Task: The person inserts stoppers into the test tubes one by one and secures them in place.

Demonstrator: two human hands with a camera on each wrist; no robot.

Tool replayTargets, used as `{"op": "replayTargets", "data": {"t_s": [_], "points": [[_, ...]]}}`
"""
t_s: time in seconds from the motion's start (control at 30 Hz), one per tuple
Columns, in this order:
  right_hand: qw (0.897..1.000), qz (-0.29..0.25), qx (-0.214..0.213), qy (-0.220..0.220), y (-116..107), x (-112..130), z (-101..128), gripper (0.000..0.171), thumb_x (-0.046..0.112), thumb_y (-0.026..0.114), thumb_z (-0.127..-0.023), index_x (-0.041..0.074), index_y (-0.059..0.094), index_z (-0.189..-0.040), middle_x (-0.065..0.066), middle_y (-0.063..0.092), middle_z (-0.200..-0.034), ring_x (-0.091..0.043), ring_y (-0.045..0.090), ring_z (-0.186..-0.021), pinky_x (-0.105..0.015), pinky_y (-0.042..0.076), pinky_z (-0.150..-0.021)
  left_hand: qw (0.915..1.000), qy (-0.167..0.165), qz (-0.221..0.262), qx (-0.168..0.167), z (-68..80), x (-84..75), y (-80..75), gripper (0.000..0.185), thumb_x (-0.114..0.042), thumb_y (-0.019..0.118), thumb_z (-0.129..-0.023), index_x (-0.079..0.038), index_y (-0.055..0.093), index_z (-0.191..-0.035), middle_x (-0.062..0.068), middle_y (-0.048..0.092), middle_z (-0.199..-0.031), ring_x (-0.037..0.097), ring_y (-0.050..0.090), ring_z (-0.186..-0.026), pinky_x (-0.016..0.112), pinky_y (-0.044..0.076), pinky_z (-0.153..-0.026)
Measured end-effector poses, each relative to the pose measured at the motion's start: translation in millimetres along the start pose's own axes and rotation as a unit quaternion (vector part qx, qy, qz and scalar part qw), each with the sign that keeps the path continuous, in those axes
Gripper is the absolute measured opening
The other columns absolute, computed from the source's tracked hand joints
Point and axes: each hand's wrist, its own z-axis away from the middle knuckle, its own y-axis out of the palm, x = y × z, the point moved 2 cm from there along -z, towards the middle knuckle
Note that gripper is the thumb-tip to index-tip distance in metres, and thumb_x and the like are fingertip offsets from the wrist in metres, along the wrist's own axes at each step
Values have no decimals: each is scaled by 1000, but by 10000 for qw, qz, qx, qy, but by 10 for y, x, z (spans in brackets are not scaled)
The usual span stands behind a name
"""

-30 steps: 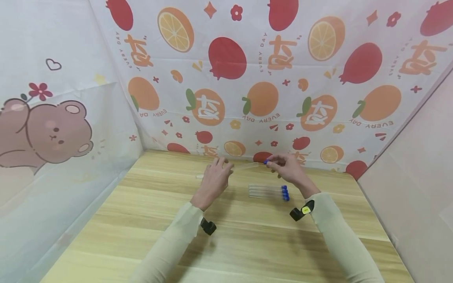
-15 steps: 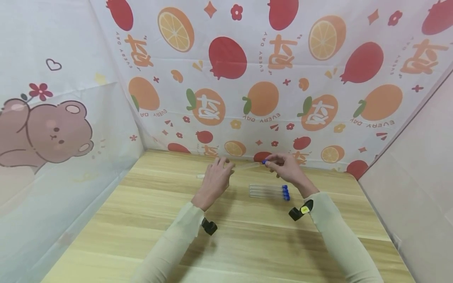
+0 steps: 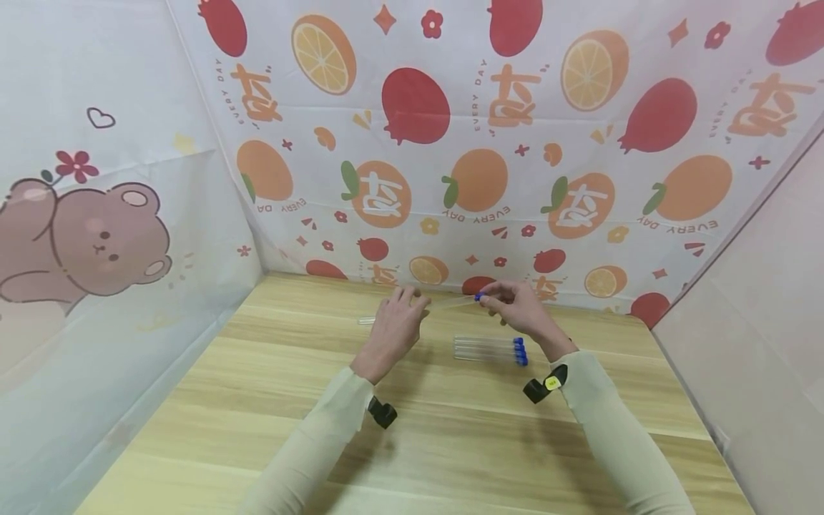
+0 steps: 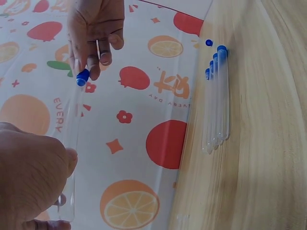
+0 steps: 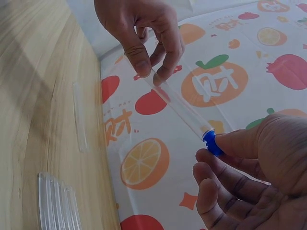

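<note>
My left hand (image 3: 400, 325) grips a clear test tube (image 5: 180, 108) near its closed end, raised above the table. With thumb and forefinger, my right hand (image 3: 523, 313) pinches a blue cap (image 5: 211, 143) at the tube's mouth. The left wrist view also has this cap (image 4: 82, 77) lined up with the tube, which slants between both hands. Below them, several capped test tubes (image 3: 486, 348) lie side by side on the table, their blue caps toward the right.
One uncapped tube (image 5: 79, 117) lies apart on the wooden table (image 3: 450, 443), beyond my left hand in the head view. A loose blue cap (image 4: 209, 42) sits beside the row of capped tubes. A fruit-print cloth (image 3: 412, 179) hangs along the table's back edge.
My right hand has brought the blue cap slightly left, from a small gap away to the tube's mouth. The left hand has shifted a little right; the row of tubes stays put.
</note>
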Motion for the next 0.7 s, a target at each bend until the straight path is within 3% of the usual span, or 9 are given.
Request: {"op": "replayTargets", "data": {"t_s": [0.27,0.47,0.7], "points": [[9999,24,25,-104,3,7,10,22,23,64,-100,8,71,-115,-10,75,-98,-17,66,-82,-28,57,-65,9999,48,-114,-82,-22,-17,-19,12,-17,63,-99,-12,68,-110,9,67,-118,26,64,-98,33,56,-60],[9996,101,-76,-233,26,-5,4,22,23,65,-100,6,71,-112,-12,75,-99,-19,66,-82,-29,59,-72,9991,284,-46,-320,-61,-16,8,8,-13,63,-99,-9,66,-105,9,67,-111,24,64,-94,29,54,-56],[9992,68,-129,-373,49,-72,-12,17,20,65,-100,5,72,-107,-10,74,-94,-20,66,-80,-28,57,-70,9989,429,145,-133,-50,-2,61,8,-8,61,-99,-7,64,-106,10,64,-110,22,61,-87,21,47,-55]]}}
